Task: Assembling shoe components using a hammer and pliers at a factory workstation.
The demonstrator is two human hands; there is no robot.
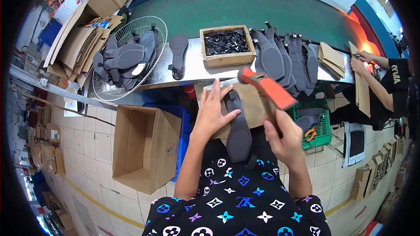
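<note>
A dark grey shoe sole (239, 137) lies lengthwise in front of me, its narrow end on a tan work block (253, 98) and its broad end toward my lap. My left hand (213, 112) rests on the block with fingers spread, its thumb touching the sole's edge. My right hand (284, 137) is wrapped round the handle of a hammer with an orange-red head (273, 91) and a dark round face. The hammer is raised over the right side of the block, apart from the sole. Beyond the block stands a wooden box (229, 61) of small black pieces.
Soles fill a wire basket (162, 48) on the left; more soles (273, 57) are stacked right of the wooden box. An open carton (133, 144) stands at left. A green crate (323, 129) holds orange-handled pliers (310, 134). Another person's hands (361, 63) handle cardboard at right.
</note>
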